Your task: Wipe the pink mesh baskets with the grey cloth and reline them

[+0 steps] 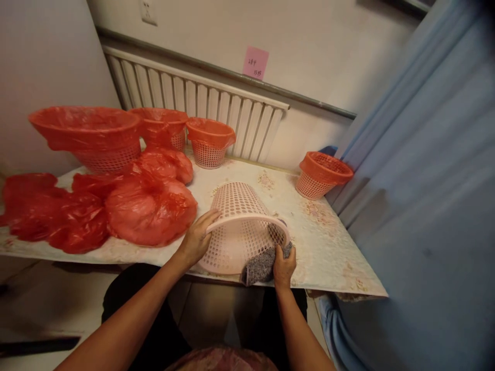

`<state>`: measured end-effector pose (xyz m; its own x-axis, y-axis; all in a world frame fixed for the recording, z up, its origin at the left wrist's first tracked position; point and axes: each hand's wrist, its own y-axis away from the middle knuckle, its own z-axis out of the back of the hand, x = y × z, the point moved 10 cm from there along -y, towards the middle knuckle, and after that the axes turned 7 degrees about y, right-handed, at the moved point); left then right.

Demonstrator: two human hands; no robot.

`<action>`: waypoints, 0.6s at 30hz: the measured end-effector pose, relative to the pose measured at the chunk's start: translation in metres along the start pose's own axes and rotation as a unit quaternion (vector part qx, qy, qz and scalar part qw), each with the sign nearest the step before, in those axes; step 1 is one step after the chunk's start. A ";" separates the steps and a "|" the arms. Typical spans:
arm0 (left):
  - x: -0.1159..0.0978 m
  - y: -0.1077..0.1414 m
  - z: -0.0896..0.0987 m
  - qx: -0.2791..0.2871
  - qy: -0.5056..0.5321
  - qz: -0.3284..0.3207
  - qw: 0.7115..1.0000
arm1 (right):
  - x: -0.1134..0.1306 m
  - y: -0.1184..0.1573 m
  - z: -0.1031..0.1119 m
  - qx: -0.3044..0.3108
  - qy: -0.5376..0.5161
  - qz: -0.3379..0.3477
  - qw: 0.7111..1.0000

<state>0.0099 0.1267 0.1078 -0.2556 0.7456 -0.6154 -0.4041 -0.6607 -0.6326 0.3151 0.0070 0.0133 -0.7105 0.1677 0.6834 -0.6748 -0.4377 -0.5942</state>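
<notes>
A pale pink perforated plastic basket (240,198) lies tipped on its side near the table's front edge, its mouth turned toward me. My left hand (197,239) grips the basket's rim on the left, fingers over the outside. At the right side of the rim, my right hand (284,265) is closed on a grey cloth (261,267). The cloth is wrapped over the rim, with part of it hanging inside the mouth. Some of the right hand's fingers are hidden behind cloth and rim.
Red plastic bags (150,211) lie on the left of the table. Behind them stand baskets lined with red bags (211,134), before a white radiator (232,116). Another lined basket (315,185) is at the back right, beside a blue curtain (406,206). The table (328,263) has a floral cover.
</notes>
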 end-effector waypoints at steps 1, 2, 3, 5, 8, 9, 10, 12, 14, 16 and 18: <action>0.005 0.005 0.003 -0.014 0.007 0.014 1.000 | 0.006 -0.006 0.001 0.004 -0.004 0.004 1.000; 0.011 0.011 0.005 -0.026 0.016 0.031 0.999 | 0.016 -0.015 0.004 0.008 -0.009 0.016 1.000; 0.018 0.017 0.005 -0.034 0.025 0.053 0.998 | 0.027 -0.026 0.009 0.009 -0.012 0.035 0.999; 0.030 0.028 -0.002 -0.033 0.039 0.103 0.993 | 0.062 -0.050 0.025 0.007 -0.009 0.114 0.993; 0.032 0.032 -0.017 -0.013 0.027 0.144 0.989 | 0.122 -0.074 0.042 0.036 0.041 0.265 0.963; 0.027 0.028 -0.021 -0.011 0.018 0.138 0.990 | 0.140 -0.077 0.044 0.053 0.073 0.303 0.949; 0.019 0.021 -0.024 -0.013 0.009 0.124 0.992 | 0.156 -0.078 0.045 0.067 0.103 0.340 0.932; -0.001 0.003 -0.030 -0.009 -0.001 0.076 0.997 | 0.183 -0.071 0.041 0.100 0.157 0.405 0.895; -0.021 -0.015 -0.038 0.003 -0.005 0.027 1.000 | 0.202 -0.059 0.034 0.127 0.189 0.452 0.863; -0.033 -0.029 -0.043 0.010 -0.012 -0.001 1.000 | 0.212 -0.050 0.029 0.135 0.204 0.470 0.848; -0.037 -0.037 -0.048 0.019 -0.018 -0.009 1.000 | 0.214 -0.046 0.027 0.131 0.206 0.468 0.849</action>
<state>0.0761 0.1195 0.1315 -0.2791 0.7603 -0.5865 -0.4410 -0.6441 -0.6251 0.1993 0.0395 0.1985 -0.9570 -0.0908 -0.2753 0.2537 -0.7221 -0.6436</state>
